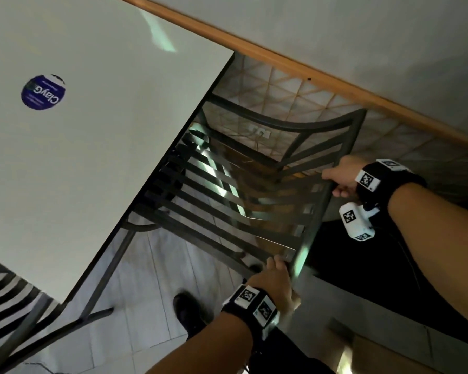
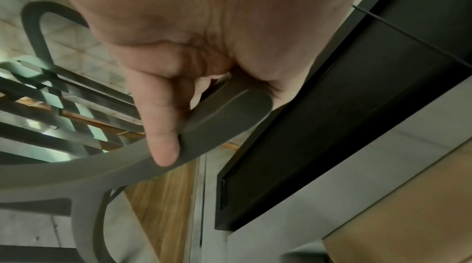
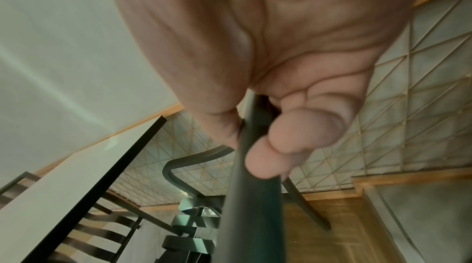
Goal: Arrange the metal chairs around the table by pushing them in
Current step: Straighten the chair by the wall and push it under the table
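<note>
While the metal chair (image 1: 227, 190) stands with its seat front partly under the white table (image 1: 92, 130), we grip its top back rail w/ both hands: left hand (image 1: 274, 283) curled round the near end, right hand (image 1: 341, 175) clamped on the far end, by the wall (image 1: 335, 36).

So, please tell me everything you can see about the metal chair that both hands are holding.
The metal chair is dark grey, with a seat of flat parallel slats and a backrest of curved bars. It stands at the white table, its seat front already under the table edge. The left hand and the right hand grip the two ends of the top rail, fingers curled round it. Light glints off the slats.
</note>
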{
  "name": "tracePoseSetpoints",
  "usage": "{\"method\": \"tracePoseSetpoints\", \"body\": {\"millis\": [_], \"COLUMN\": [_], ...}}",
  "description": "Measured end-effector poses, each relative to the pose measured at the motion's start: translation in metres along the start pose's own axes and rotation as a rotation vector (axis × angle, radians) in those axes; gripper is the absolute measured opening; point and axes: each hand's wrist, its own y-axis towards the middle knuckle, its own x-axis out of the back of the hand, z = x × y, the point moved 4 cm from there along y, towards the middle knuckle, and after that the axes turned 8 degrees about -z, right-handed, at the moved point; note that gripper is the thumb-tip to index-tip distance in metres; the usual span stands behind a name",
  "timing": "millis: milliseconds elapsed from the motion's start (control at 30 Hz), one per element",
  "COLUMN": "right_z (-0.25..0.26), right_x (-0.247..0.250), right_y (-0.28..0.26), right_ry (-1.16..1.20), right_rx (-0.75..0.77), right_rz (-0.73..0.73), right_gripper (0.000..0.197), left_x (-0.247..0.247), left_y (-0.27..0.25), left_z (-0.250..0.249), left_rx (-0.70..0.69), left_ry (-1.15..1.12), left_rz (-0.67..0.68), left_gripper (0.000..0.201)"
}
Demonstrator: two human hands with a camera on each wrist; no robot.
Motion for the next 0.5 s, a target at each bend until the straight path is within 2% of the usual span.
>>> {"method": "tracePoseSetpoints", "body": {"millis": [100,200,333,500], "right_z": [0.013,0.029,0.050,0.071], "right_x": [-0.011,-0.017,-0.022,-0.030], "right_y": [0.000,-0.005,-0.011,-0.012], "right_ry": [0.047,0.078,0.098,0.108], "right_rx": [-0.005,0.015,0.048,0.092], "right_rz": [0.051,0.025,0.037,0.052], "right_gripper": [0.036,0.025,0.024,0.026], "left_x": [0.009,0.019,0.027,0.037], "left_y": [-0.003,-0.004,-0.005,-0.009], "left_z": [0.015,0.030,0.043,0.053], "left_rx": [0.021,0.050,0.073,0.072], "left_ry": [-0.028,-0.062,-0.077,-0.112], "left_rz": [-0.069,-0.107,-0.122,-0.187], "left_gripper": [0.087,0.072,0.074,0.057]}}
